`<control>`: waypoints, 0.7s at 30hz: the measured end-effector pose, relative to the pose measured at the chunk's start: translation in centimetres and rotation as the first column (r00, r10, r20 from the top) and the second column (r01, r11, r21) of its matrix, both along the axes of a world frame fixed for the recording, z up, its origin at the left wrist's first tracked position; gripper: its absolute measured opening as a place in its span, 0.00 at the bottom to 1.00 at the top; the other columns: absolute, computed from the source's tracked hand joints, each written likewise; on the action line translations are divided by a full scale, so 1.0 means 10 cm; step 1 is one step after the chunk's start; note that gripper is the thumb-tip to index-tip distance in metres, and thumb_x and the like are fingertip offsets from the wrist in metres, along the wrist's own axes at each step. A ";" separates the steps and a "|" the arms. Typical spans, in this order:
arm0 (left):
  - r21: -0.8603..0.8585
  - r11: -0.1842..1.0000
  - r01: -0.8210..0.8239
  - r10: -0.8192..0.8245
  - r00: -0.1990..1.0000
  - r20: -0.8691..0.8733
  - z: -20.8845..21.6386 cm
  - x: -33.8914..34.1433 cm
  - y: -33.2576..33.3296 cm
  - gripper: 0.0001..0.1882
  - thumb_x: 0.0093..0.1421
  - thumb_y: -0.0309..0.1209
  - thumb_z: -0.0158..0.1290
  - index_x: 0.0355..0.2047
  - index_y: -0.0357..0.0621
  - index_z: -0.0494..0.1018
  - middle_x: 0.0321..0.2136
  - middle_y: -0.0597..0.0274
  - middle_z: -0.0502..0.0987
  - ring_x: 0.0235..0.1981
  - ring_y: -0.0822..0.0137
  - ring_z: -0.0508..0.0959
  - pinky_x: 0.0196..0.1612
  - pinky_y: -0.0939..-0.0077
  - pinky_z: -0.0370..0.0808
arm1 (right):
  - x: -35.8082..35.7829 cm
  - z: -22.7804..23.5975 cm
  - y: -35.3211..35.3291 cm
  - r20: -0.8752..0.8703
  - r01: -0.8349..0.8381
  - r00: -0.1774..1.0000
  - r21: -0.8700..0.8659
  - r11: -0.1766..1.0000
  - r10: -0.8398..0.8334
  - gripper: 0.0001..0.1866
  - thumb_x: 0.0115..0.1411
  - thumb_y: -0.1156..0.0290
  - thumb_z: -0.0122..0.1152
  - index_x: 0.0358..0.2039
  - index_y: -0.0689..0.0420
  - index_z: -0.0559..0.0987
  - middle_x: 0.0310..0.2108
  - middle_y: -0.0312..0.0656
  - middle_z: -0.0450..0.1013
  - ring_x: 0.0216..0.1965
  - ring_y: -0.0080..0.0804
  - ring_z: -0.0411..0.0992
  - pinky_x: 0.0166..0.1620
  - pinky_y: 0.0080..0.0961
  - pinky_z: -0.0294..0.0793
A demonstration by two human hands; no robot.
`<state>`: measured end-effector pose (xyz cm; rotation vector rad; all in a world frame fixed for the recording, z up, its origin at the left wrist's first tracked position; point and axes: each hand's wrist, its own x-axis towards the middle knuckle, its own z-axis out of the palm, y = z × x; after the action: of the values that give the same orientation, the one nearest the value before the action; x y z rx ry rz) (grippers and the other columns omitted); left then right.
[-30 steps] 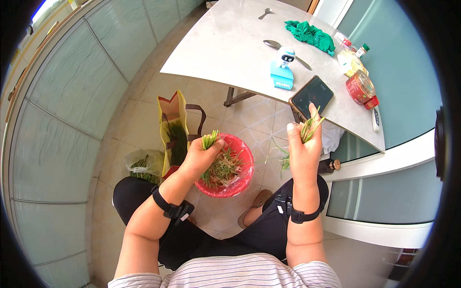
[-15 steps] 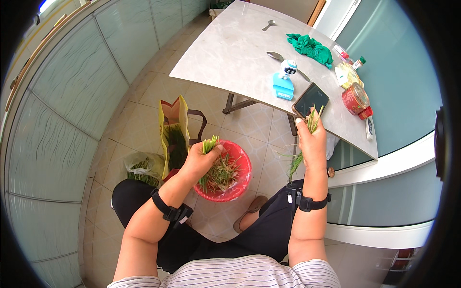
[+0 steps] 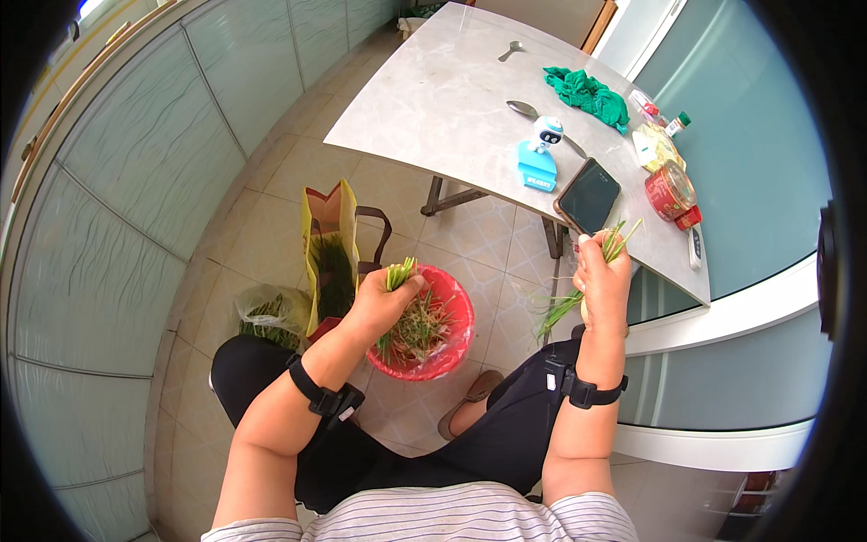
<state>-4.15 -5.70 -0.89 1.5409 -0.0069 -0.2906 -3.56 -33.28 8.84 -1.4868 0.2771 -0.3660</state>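
My left hand is gripping a short bunch of green stalks directly above the red basin on the tiled floor. My right hand is clasping a longer bundle of chives beside the table edge, near the dark tablet.

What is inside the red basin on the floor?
The red basin holds a loose heap of green stalks and pale trimmings. The left hand, gripping a bunch of green stalks, covers its near-left part; the bottom is hidden.
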 end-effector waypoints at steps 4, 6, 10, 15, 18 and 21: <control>0.014 1.000 -0.009 0.009 0.999 0.032 -0.07 0.01 0.00 0.10 0.62 0.32 0.50 0.30 0.40 0.76 0.17 0.75 0.69 0.18 0.82 0.64 0.22 0.83 0.61 | 0.01 0.00 -0.03 0.026 0.022 0.999 -0.004 1.000 -0.022 0.07 0.56 0.76 0.57 0.31 0.54 0.67 0.16 0.26 0.58 0.12 0.11 0.52 0.15 0.13 0.50; 0.011 1.000 -0.011 0.010 1.000 0.018 -0.03 0.00 -0.01 0.10 0.62 0.32 0.50 0.30 0.40 0.76 0.18 0.74 0.69 0.18 0.82 0.64 0.22 0.83 0.61 | 0.00 0.05 -0.02 0.029 0.040 0.999 0.008 0.999 -0.041 0.09 0.56 0.77 0.55 0.37 0.56 0.68 0.17 0.26 0.59 0.13 0.10 0.52 0.15 0.12 0.50; 0.015 1.000 -0.023 0.023 1.000 0.010 -0.04 0.01 -0.01 0.10 0.62 0.32 0.50 0.30 0.40 0.76 0.17 0.75 0.68 0.18 0.82 0.63 0.22 0.83 0.60 | -0.02 0.11 -0.05 0.024 0.034 0.999 0.005 0.999 -0.034 0.14 0.56 0.77 0.52 0.44 0.58 0.68 0.17 0.27 0.59 0.13 0.10 0.52 0.16 0.12 0.50; 0.017 1.000 -0.012 0.012 1.000 0.017 -0.02 0.01 0.00 0.10 0.62 0.32 0.50 0.30 0.40 0.76 0.17 0.75 0.68 0.18 0.82 0.63 0.21 0.83 0.60 | -0.03 0.12 -0.08 0.014 0.046 0.999 -0.023 0.999 -0.045 0.20 0.56 0.78 0.50 0.51 0.59 0.67 0.18 0.29 0.60 0.13 0.11 0.53 0.16 0.12 0.51; 0.012 1.000 -0.014 0.014 1.000 0.022 -0.01 0.01 -0.01 0.10 0.62 0.33 0.50 0.30 0.40 0.76 0.16 0.75 0.68 0.17 0.82 0.63 0.21 0.83 0.60 | -0.03 0.13 -0.08 0.005 0.034 0.999 -0.025 0.999 -0.033 0.21 0.56 0.78 0.51 0.51 0.59 0.66 0.18 0.29 0.60 0.13 0.11 0.53 0.15 0.12 0.52; 0.011 1.000 -0.022 0.022 1.000 0.016 -0.01 0.00 -0.01 0.10 0.62 0.33 0.50 0.30 0.40 0.76 0.16 0.75 0.67 0.17 0.82 0.63 0.21 0.83 0.60 | -0.02 0.13 -0.08 -0.002 0.026 1.000 -0.034 0.999 -0.026 0.21 0.56 0.77 0.51 0.52 0.60 0.66 0.18 0.30 0.61 0.13 0.12 0.53 0.15 0.12 0.52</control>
<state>-4.12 -5.82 -0.98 1.5531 -0.0005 -0.2610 -3.79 -34.03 10.18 -1.5181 0.2938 -0.3911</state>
